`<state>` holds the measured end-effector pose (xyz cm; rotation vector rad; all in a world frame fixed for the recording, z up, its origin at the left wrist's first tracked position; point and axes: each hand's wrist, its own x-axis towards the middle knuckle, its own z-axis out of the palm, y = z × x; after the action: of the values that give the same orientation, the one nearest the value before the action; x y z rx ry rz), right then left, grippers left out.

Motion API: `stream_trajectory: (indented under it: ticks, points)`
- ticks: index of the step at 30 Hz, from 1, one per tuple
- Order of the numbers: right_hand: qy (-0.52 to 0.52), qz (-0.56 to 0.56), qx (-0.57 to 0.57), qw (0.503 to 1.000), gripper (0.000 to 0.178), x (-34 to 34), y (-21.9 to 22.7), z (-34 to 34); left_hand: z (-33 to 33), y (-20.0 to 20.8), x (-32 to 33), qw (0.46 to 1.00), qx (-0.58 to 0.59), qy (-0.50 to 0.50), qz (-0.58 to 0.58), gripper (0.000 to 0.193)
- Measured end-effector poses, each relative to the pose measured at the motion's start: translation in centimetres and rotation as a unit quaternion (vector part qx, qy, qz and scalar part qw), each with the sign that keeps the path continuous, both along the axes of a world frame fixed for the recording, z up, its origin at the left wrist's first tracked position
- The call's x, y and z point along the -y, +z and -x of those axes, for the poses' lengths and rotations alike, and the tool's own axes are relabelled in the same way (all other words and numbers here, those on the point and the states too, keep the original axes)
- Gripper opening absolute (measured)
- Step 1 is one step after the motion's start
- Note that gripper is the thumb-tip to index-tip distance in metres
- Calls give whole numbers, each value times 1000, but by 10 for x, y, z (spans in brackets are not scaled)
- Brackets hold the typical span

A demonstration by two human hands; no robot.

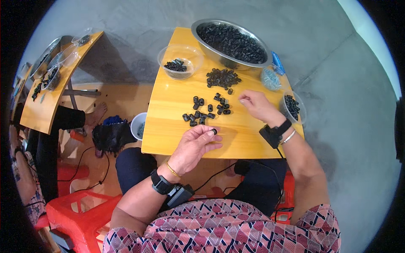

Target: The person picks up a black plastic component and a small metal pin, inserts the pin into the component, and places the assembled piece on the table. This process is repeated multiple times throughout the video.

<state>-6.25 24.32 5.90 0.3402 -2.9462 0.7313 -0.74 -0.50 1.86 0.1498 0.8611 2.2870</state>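
from the head camera, the left hand (193, 146) is closed in a pinch near the front edge of the yellow surface (164, 135), its thumb and index finger gripping a small black piece (214, 131). the piece is held just above the surface, partly covered by the thumb and fingertip. it is a short, rounded tube shape; its exposed end points away from the palm, toward the right of the view, and its long axis seems to run along the fingertips, though too little shows to be sure of the exact tilt.

the right hand (259, 106) is over the right half of the surface, fingers curled together and pointing left. whether anything is between its fingertips i cannot tell.

between and beyond the hands lie loose black pieces (203, 115) of like shape, their long axes turned different ways, several on their sides. a denser black pile (222, 78) sits behind them, near the metal basin (244, 65), which is heaped with black parts.

a clear tub (192, 67) with some black bits stands at the far left, another clear bowl (302, 116) of black parts at the right edge, and a bundle of pale blue screws (270, 80) near the basin.
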Motion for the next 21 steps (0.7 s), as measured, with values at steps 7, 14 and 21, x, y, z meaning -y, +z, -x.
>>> stream_trajectory:
  ticks: [7, 14, 21]
  points:
    - [39, -27, 36, 998, 11, 33, -2, 13, 1, -5, 1, 1000, -1, -5, -16, 13]
    - [26, -54, 65, 996, 13, 28, -2, 14, 1, -5, 2, 1000, 0, -14, -12, 13]
    - [13, -85, 67, 994, 11, 23, 0, 6, 2, -6, 0, 1000, 0, -12, -18, 12]
